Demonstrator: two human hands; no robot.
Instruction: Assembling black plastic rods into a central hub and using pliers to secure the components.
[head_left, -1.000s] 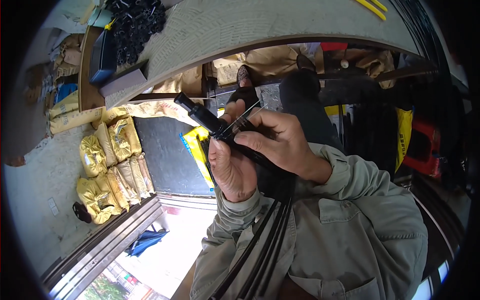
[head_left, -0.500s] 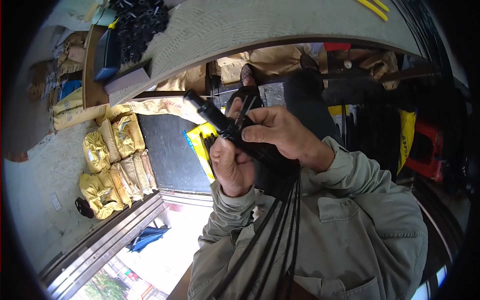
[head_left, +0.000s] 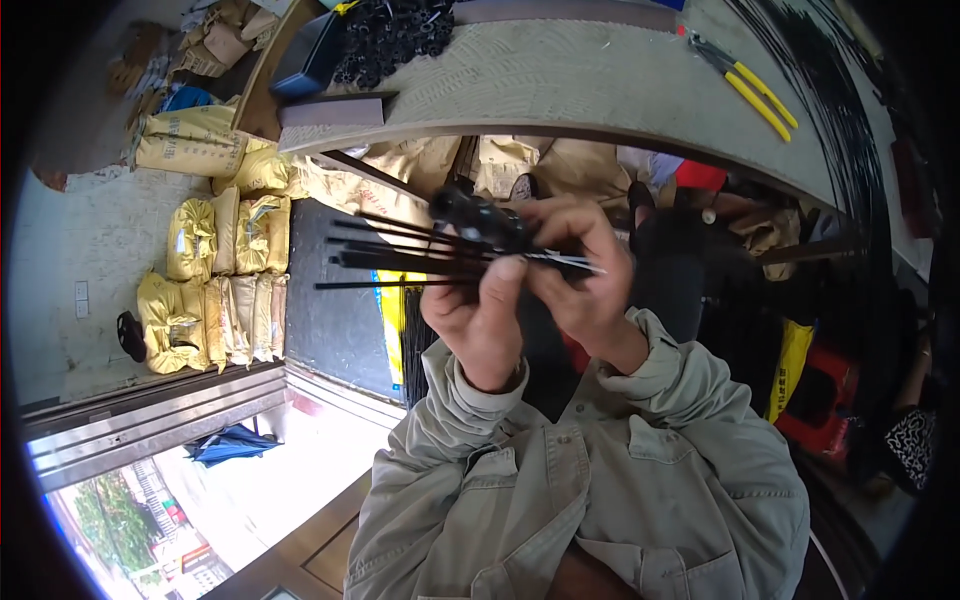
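In front of my chest I hold what looks like a black umbrella frame. Its thick black cylindrical part (head_left: 480, 222), blurred by motion, points up and to the left. Several thin black ribs (head_left: 390, 262) fan out to the left from between my hands. My left hand (head_left: 478, 325) is closed round the ribs, with its thumb pressed on top. My right hand (head_left: 590, 280) pinches the right end of the frame, where a thin silvery strip (head_left: 562, 261) shows. What lies under its fingertips is partly hidden.
Ahead is a workbench (head_left: 560, 80) bearing yellow-handled pliers (head_left: 745, 88), a heap of small black parts (head_left: 395, 40) and long black rods (head_left: 800, 80). Yellow sacks (head_left: 215, 285) are stacked at the left. A red stool (head_left: 820, 400) stands at the right.
The frame has turned: its ribs hung down toward my lap and now point left. The cylindrical part has shifted right. My view has moved, showing more of the bench and the whole pliers.
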